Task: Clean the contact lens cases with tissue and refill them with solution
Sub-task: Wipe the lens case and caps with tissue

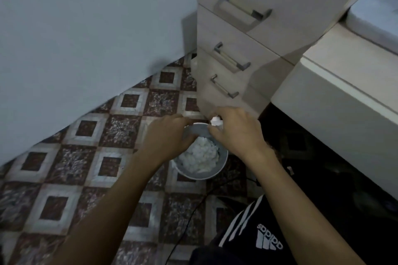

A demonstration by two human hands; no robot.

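Nearest the camera, dark shorts [247,234] with white stripes and a logo are seen at the lower right, and a thin black cable [189,217] is laid across the patterned floor [64,157] beside them. Both forearms are stretched forward over a small grey bin [201,175], which is filled with crumpled white tissue [199,155]. The bin's grey lid [197,130] is gripped by the curled fingers of the left hand [170,135] and held tilted above the rim. A small white object [216,121], possibly a lens case though too blurred to be sure, is pinched in the bent fingers of the right hand [237,133], just above the lid's far edge. Beyond the hands, a pale drawer unit [247,45] with three metal handles is stood against a plain wall [86,28].
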